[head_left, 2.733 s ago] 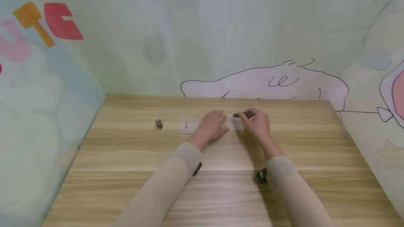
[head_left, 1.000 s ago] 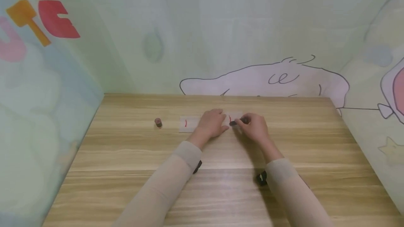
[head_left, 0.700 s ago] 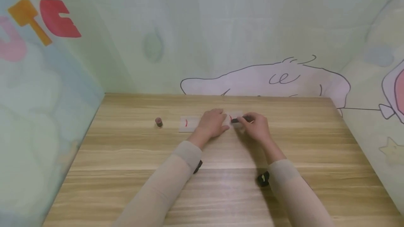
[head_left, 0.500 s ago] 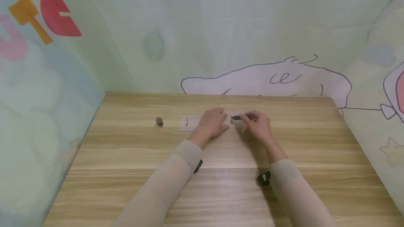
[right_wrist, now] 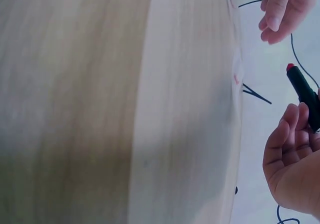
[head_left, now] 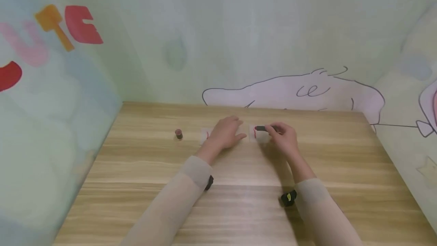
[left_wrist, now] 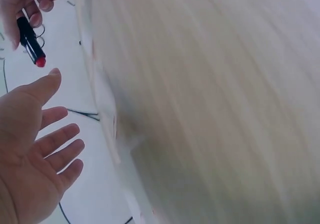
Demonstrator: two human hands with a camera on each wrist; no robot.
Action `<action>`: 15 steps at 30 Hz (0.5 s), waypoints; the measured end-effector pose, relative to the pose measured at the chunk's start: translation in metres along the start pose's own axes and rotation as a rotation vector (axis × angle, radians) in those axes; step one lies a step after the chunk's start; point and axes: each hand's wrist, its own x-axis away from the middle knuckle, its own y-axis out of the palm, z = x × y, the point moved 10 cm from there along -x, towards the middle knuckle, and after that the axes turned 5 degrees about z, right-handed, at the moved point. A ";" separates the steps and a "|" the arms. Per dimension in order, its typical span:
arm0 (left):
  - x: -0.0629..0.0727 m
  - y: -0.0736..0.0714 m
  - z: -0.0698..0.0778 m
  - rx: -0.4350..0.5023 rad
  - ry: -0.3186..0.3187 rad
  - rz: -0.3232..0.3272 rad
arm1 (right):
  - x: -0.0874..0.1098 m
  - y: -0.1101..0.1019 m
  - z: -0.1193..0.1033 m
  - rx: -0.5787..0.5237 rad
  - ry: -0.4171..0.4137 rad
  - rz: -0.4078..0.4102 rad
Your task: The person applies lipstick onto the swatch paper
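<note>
My right hand [head_left: 285, 137] pinches a black lipstick [head_left: 262, 128] with its red tip [right_wrist: 290, 67] bared and pointing left. The tip sits over the upper end of a red stroke [head_left: 255, 134] on the right-hand white sheet [head_left: 262, 138]. My left hand [head_left: 223, 134] has loosely spread fingers and holds nothing; in the left wrist view its palm faces the lipstick [left_wrist: 32, 41]. It partly covers another white sheet [head_left: 203, 139], which bears a red mark [head_left: 207, 135].
A small dark cylinder [head_left: 179, 134] with a reddish-brown top stands left of the sheets on the wooden table [head_left: 239, 208]. A printed cloth backdrop [head_left: 218, 48] rises behind the table's far edge. Dark wrist-worn devices [head_left: 288, 198] sit at the cuffs.
My left hand has drawn off the right-hand sheet, toward the left one. The right hand has drawn a red stroke with the lipstick, moving upward lately. The head view has shifted slightly.
</note>
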 end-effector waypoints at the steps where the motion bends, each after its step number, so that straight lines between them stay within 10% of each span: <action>1: 0.002 -0.002 -0.002 0.019 -0.009 0.004 | 0.001 0.000 0.000 -0.012 0.008 -0.004; 15: 0.029 -0.021 -0.021 0.273 -0.080 0.077 | 0.010 0.014 -0.023 -0.228 0.020 -0.054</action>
